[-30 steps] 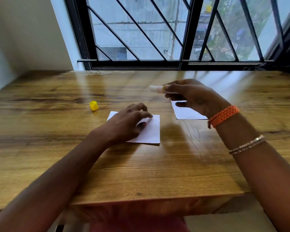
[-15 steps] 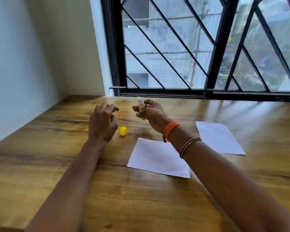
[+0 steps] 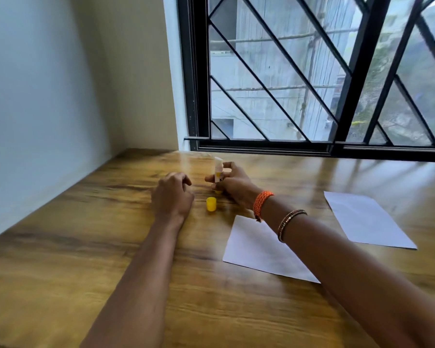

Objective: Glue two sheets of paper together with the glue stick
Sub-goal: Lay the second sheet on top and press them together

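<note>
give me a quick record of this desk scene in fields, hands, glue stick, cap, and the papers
left hand: loosely curled, holds nothing, beside the cap
right hand: grips the glue stick
glue stick: upright, uncapped, base at the table
cap: yellow, on the table between the hands
near sheet: flat, partly under the right forearm
far sheet: flat, apart from the near sheet

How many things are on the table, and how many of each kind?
Sheets of paper: 2, the near one and the far one
Glue stick: 1, held upright in the right hand
Yellow cap: 1, standing on the table
Total: 4
</note>
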`<state>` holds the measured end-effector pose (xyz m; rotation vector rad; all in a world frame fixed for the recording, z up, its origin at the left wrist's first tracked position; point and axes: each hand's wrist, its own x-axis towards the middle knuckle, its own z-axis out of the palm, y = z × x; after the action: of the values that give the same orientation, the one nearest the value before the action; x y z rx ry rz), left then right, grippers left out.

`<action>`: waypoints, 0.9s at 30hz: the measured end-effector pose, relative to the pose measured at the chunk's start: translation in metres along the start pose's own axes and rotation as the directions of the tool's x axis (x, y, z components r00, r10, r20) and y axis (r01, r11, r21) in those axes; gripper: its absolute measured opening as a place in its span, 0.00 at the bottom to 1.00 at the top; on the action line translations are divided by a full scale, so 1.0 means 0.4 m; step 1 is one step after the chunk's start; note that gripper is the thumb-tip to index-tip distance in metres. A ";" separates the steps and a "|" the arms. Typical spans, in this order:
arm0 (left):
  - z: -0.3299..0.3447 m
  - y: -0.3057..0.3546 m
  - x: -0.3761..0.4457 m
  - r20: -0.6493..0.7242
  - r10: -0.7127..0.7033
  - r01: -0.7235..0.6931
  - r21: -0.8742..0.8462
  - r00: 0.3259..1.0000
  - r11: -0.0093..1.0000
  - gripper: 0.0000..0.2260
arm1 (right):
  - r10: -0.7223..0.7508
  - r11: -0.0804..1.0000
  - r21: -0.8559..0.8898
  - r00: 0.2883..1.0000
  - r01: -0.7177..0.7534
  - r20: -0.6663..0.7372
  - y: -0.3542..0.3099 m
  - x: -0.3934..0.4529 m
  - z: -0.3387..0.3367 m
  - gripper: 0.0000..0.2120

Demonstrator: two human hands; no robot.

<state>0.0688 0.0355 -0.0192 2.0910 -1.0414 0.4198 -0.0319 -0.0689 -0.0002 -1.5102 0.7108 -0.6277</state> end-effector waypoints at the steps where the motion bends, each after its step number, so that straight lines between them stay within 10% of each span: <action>1: -0.002 -0.002 0.003 -0.024 -0.009 0.009 0.001 1.000 1.000 0.10 | 0.002 1.000 -0.013 1.000 -0.002 0.006 0.000 0.004 0.001 0.27; 6: -0.028 -0.005 -0.010 -0.230 0.022 -0.021 0.008 0.973 1.000 0.11 | -0.031 0.991 -0.127 0.999 0.034 0.025 -0.009 0.008 -0.012 0.40; 10: -0.050 0.036 -0.026 -0.296 0.340 -0.348 0.027 0.893 0.937 0.12 | -0.196 0.940 -0.300 0.976 0.161 -0.090 -0.039 -0.016 -0.108 0.29; 14: -0.035 0.149 -0.085 -0.081 0.510 -0.503 -0.356 0.856 0.788 0.11 | -0.398 0.787 -0.602 0.857 0.136 -0.326 -0.024 -0.071 -0.298 0.09; 20: 0.010 0.284 -0.186 0.201 0.762 -0.559 -0.570 0.616 0.602 0.12 | -0.303 0.734 -0.640 0.734 -0.228 -0.608 0.045 -0.206 -0.615 0.08; 27: 0.035 0.316 -0.189 0.204 0.722 -0.525 -0.563 0.661 0.639 0.11 | -0.143 0.758 -0.544 0.721 -0.361 -0.678 0.060 -0.244 -0.694 0.12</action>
<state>-0.0778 0.0169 -0.0114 1.3328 -1.9545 0.0248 -0.3061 -0.1786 -0.0045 -1.8335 1.7548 -0.9211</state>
